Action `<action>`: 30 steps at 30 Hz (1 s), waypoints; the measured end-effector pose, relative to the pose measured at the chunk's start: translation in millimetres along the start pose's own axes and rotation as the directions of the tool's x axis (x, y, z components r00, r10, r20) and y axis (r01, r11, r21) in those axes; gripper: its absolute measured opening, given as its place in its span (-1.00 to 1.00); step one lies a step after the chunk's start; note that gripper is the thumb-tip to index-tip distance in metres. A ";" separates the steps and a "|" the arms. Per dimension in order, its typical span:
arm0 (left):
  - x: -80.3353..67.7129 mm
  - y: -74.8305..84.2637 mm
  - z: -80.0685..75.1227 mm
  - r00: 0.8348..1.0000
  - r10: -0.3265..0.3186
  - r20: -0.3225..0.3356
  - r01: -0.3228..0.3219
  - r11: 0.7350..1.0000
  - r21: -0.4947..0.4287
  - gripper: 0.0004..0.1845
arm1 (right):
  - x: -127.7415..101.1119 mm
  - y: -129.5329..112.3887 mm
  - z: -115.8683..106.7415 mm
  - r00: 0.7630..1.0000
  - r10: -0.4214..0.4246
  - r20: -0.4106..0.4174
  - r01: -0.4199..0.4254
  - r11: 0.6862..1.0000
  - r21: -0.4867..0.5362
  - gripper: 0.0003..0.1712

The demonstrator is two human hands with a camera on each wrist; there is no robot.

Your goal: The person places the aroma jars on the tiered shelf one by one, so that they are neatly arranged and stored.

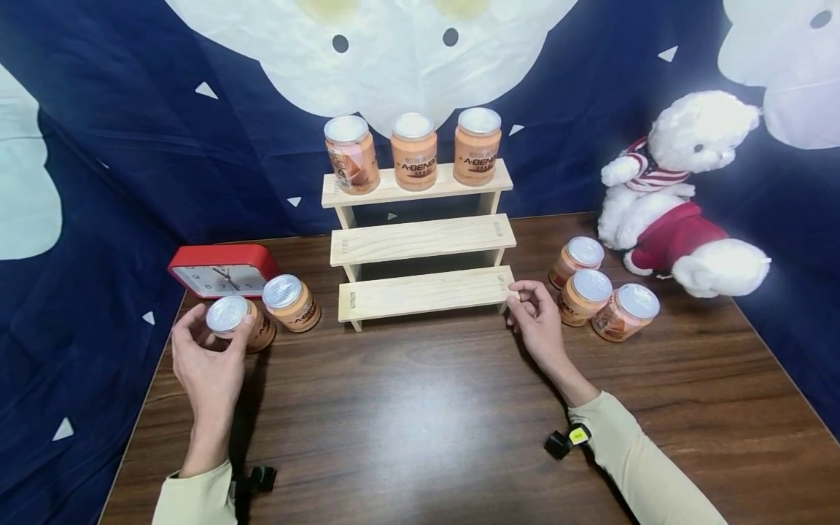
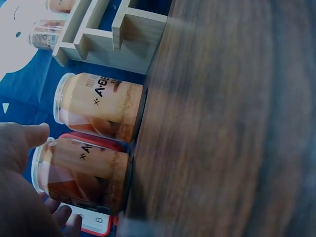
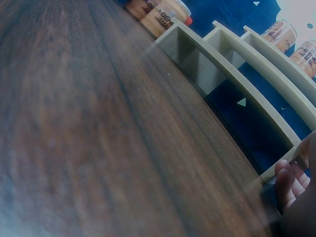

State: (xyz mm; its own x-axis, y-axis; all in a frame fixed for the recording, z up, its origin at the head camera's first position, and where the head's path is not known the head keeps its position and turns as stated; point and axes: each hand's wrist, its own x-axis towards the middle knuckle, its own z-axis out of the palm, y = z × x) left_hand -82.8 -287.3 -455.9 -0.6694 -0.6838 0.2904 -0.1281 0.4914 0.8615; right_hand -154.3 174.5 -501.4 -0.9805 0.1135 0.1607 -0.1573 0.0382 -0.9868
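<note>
There are eight jars in all. Three jars (image 1: pixel 415 157) stand in a row on the top step of the wooden stand (image 1: pixel 423 240), which has three steps. Two are on the left: the held jar (image 1: pixel 264 332) and a second jar (image 1: pixel 293 302) just beside it, toward the stand. Three more (image 1: pixel 585 295) sit close together to the right of the stand. All eight are upright, with pale lids and orange contents. One red clock (image 1: pixel 226 273) stands just behind the left pair. White plush (image 1: pixel 656 208), partly in red clothing, lies behind the right cluster; whether it is one toy or two I cannot tell.

The table (image 1: pixel 420 430) is dark brown wood grain, with a bright patch of reflected light near the middle. Dark blue cloth (image 1: pixel 131 168) with white shapes and small triangles hangs behind and at the sides.

The left hand (image 1: pixel 210 361) reaches up from the lower left, thumb and fingers apart and curved round the held jar near its lid. The right hand (image 1: pixel 539 324) comes in from the lower right, thumb and forefinger pinching the right end of the stand's lowest step. Both forearms wear pale sleeves (image 1: pixel 639 456).
</note>
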 end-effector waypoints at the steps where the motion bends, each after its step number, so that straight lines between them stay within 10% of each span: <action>1: -0.3 -0.5 0.1 1.000 -0.003 0.001 0.003 1.000 -0.002 -0.22 | 0.1 0.3 0.0 1.000 -0.004 0.001 0.004 1.000 0.000 -0.76; 30: 0.4 -0.8 2.3 1.000 0.005 -0.009 -0.005 1.000 0.000 -0.30 | 0.1 1.9 -0.2 1.000 -0.012 0.001 0.012 1.000 0.016 -0.75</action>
State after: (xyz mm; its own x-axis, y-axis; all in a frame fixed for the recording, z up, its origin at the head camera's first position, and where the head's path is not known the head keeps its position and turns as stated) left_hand -84.6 -286.7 -457.5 -0.6635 -0.6862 0.2982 -0.1253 0.4949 0.8599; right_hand -154.6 174.8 -503.3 -0.9787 0.1123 0.1721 -0.1705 0.0234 -0.9851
